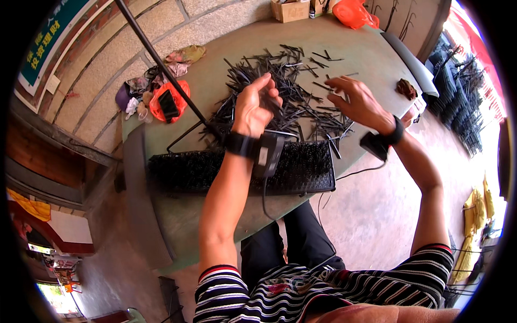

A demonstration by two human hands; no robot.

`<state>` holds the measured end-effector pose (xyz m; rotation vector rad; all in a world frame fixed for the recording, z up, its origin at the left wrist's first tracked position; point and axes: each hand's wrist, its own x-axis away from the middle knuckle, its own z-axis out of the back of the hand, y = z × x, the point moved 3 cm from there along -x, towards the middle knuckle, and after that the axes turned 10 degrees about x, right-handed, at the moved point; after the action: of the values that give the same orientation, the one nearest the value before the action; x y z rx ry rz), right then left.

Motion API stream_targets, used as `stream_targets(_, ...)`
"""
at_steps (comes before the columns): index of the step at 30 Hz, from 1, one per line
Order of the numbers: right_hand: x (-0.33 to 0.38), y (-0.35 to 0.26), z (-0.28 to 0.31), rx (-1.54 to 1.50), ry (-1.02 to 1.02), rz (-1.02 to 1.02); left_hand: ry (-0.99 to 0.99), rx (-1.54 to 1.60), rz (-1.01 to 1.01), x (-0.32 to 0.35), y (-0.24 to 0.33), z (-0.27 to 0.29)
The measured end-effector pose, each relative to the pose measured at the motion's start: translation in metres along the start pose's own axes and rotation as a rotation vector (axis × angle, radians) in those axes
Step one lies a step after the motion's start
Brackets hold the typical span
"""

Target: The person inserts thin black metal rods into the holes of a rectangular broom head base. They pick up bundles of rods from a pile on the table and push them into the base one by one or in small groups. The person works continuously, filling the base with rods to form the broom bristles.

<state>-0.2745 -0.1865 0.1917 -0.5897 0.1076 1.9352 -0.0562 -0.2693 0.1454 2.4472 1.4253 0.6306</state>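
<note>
A heap of thin black plastic strips (301,110) lies loose on the green table. Over the heap is my left hand (254,105), its fingers curled in; a blurred dark patch shows beside the palm, and I cannot make out what it holds. My right hand (360,102) hovers at the heap's right edge, fingers bent and apart, close to a few scattered strips. In front of the heap, beneath my left forearm, sits a long black rack (301,167) densely set with short upright pieces. My left wrist and its strapped device hide part of the rack.
A dark pole (161,64) slants down to the rack. Left on the table (215,54) are a red bag (175,102) with a phone on it and crumpled cloths. Cardboard boxes (291,11) and an orange bag (355,13) stand at the back. Black bundles (458,97) are stacked right.
</note>
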Motion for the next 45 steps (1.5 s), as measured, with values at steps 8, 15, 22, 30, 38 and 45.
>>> stream_targets(8,0.128,-0.15,0.019,-0.817,-0.205,-0.116,0.105,-0.25,-0.204,0.18,0.0,0.05)
stream_targets(15,0.124,-0.256,-0.113,-0.904,-0.296,-0.093,0.421,-0.549,-0.591,0.255,-0.037,0.175)
stream_targets(22,0.087,-0.309,-0.199,-0.924,-0.342,-0.134,0.457,-0.832,-0.91,0.266,-0.04,0.238)
stream_targets(30,0.092,-0.322,-0.251,-0.956,-0.328,-0.175,0.428,-0.98,-1.029,0.255,-0.045,0.277)
stream_targets(38,0.091,-0.326,-0.254,-1.159,-0.405,-0.291,0.59,-1.032,-1.089,0.257,-0.046,0.286)
stream_targets(45,0.092,-0.307,-0.249,-1.15,-0.462,-0.271,0.515,-0.789,-0.834,0.26,-0.043,0.283)
